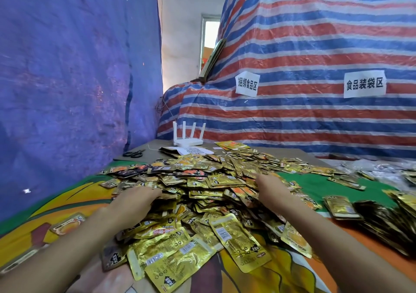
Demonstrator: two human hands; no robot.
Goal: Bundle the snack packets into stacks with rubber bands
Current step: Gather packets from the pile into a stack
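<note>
On the tablecloth, left hand and right hand rest in the snack packets; cannot tell either grip.

We see soft, fairly bright daylight, evenly spread, with its strongest source the blown-out window at the back. Glare flashes off the gold foil of the snack packets nearest us, and shadows beneath them are faint. We notice wide-angle bending toward the edges, where the striped tarp bulges, and the stacks at far right smear into blur
</note>
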